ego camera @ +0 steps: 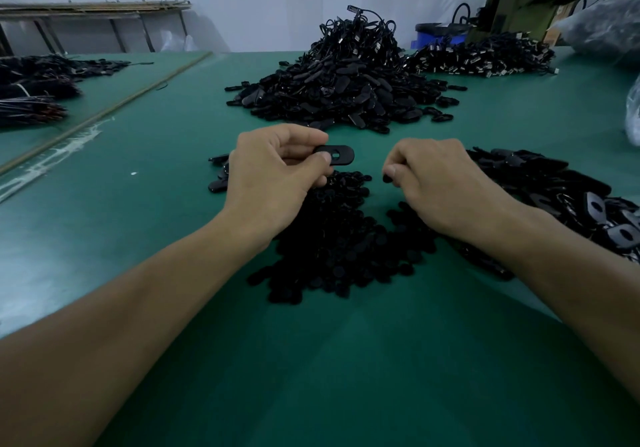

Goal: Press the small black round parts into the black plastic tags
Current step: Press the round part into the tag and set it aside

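- The left hand point(277, 172) pinches one black tag point(341, 154) between thumb and forefinger and holds it flat above the worktop point(138, 238), with the hole in the tag facing up.
- The right hand point(436, 183) has its fingers curled and pinches a small round part point(387, 178) at its fingertips, just beside the tag but not touching it.
- A heap of round parts point(332, 245) lies under and between both wrists, toward the near middle of the worktop.
- A big heap of tags point(343, 93) sits beyond the hands, toward the far edge.
- A flatter spread of tags point(554, 193) lies under the right forearm, toward the right edge.
- A few loose tags point(218, 174) lie just left of the left hand.
- A pile of corded pieces point(485, 58) sits near the far right corner, and dark bundles point(34, 86) lie at the far left.
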A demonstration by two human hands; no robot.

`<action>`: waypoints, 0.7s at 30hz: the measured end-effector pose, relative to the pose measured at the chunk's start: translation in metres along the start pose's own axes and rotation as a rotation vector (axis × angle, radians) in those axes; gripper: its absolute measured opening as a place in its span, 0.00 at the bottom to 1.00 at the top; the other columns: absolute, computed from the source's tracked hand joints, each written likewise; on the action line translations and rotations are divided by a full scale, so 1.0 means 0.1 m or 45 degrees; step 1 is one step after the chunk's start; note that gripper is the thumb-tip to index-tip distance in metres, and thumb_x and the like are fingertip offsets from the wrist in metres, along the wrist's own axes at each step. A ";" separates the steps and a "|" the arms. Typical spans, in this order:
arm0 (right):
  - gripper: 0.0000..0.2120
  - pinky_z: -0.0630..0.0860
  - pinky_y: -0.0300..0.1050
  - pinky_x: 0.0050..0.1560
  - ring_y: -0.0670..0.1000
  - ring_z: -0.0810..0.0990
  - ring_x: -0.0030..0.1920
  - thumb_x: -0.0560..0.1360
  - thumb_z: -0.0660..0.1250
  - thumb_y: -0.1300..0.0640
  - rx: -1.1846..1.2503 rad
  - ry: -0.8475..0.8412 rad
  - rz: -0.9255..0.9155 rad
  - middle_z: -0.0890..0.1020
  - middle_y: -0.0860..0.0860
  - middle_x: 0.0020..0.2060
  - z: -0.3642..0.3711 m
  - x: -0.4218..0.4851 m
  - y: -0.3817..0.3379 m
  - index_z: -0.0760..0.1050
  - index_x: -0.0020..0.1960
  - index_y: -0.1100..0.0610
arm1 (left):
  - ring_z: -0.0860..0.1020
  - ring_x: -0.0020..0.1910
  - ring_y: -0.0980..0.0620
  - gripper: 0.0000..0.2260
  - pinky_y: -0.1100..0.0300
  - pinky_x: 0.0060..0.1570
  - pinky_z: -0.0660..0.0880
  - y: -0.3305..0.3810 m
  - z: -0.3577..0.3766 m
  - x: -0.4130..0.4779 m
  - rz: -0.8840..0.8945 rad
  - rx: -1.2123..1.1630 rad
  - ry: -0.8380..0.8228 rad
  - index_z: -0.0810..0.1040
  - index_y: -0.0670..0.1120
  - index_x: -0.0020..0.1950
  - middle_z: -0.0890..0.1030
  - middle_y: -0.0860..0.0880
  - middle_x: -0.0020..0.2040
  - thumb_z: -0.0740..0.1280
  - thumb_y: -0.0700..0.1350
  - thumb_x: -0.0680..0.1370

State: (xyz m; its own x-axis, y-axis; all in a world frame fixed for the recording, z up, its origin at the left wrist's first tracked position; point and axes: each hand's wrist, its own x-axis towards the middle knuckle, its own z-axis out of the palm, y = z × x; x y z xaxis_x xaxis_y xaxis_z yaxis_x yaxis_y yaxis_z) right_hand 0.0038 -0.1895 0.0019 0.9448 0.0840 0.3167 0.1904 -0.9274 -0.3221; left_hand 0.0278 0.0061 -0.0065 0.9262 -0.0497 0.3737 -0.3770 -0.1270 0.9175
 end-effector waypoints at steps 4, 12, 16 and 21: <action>0.08 0.75 0.35 0.41 0.46 0.79 0.44 0.82 0.59 0.57 0.143 0.065 -0.008 0.79 0.45 0.41 -0.02 -0.02 -0.04 0.76 0.49 0.56 | 0.86 0.39 0.53 0.09 0.63 0.41 0.81 0.00 0.00 -0.01 0.008 0.037 -0.012 0.83 0.48 0.47 0.86 0.47 0.42 0.73 0.34 0.76; 0.14 0.67 0.21 0.39 0.36 0.76 0.36 0.79 0.62 0.62 0.169 -0.001 -0.041 0.83 0.47 0.38 -0.07 -0.06 -0.09 0.79 0.62 0.57 | 0.86 0.39 0.52 0.08 0.62 0.40 0.82 0.01 0.00 -0.01 0.007 0.052 -0.018 0.83 0.47 0.47 0.86 0.47 0.42 0.73 0.34 0.76; 0.13 0.66 0.19 0.38 0.27 0.74 0.36 0.79 0.63 0.63 0.186 0.036 -0.091 0.77 0.37 0.36 -0.07 -0.07 -0.10 0.83 0.57 0.54 | 0.86 0.39 0.52 0.08 0.60 0.42 0.82 0.00 -0.01 0.00 0.005 0.045 -0.009 0.83 0.48 0.47 0.86 0.47 0.42 0.73 0.34 0.75; 0.05 0.78 0.31 0.42 0.38 0.83 0.39 0.77 0.71 0.60 0.519 0.155 -0.044 0.84 0.45 0.35 -0.05 -0.07 -0.09 0.80 0.48 0.50 | 0.86 0.38 0.52 0.09 0.60 0.41 0.83 -0.01 0.00 -0.01 0.006 0.043 -0.009 0.83 0.48 0.46 0.86 0.48 0.40 0.74 0.34 0.75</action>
State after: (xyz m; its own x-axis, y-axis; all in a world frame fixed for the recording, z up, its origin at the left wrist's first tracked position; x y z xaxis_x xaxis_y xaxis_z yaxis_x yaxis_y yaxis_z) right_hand -0.0059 -0.1837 0.0075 0.9023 0.0466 0.4285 0.3344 -0.7029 -0.6278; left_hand 0.0271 0.0062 -0.0075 0.9246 -0.0572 0.3766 -0.3809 -0.1603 0.9106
